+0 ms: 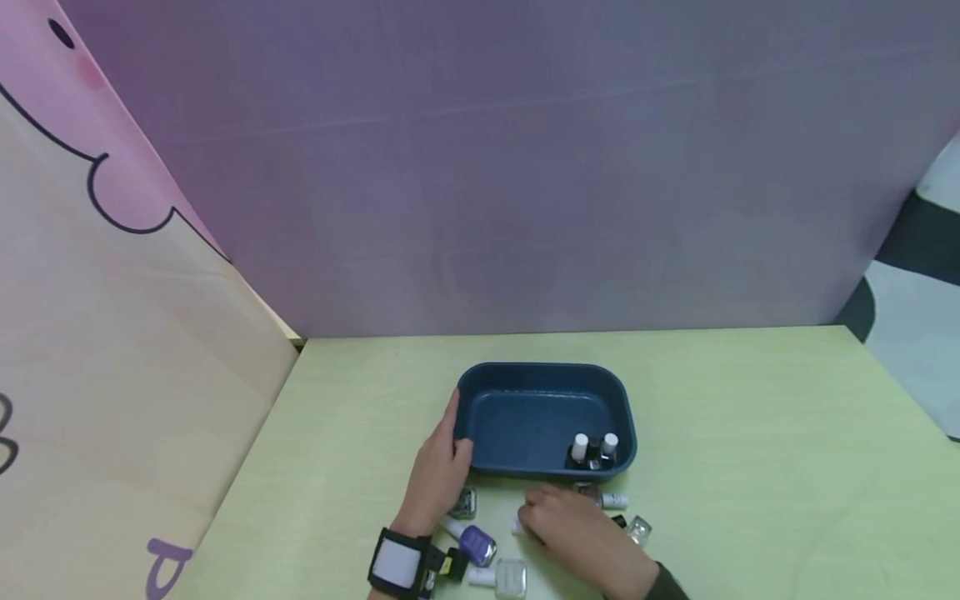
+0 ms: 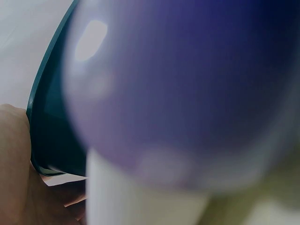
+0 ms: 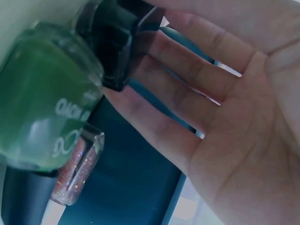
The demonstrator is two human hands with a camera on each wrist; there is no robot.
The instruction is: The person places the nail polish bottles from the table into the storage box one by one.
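Observation:
My left hand (image 1: 437,473) grips the left side of a dark blue tray (image 1: 467,417), thumb near its front corner. In the left wrist view a blurred purple nail polish bottle (image 2: 178,93) hides much of that hand. Over the bottles in front of the tray, my right hand (image 1: 566,525) is bent downward and pinches a nail polish bottle; its white cap (image 1: 518,527) shows at the fingertips, the rest hidden. The right wrist view shows the palm (image 3: 243,140), with a green nail polish bottle (image 3: 42,103) and its black cap (image 3: 110,47) close to the camera.
Several white-capped bottles (image 1: 580,450) stand in the tray's front right corner. On the pale table (image 1: 750,433) lie a glitter bottle (image 3: 77,173), a clear bottle (image 1: 512,578) and a dark bottle (image 1: 466,503). A purple-grey cloth wall (image 1: 525,183) rises behind.

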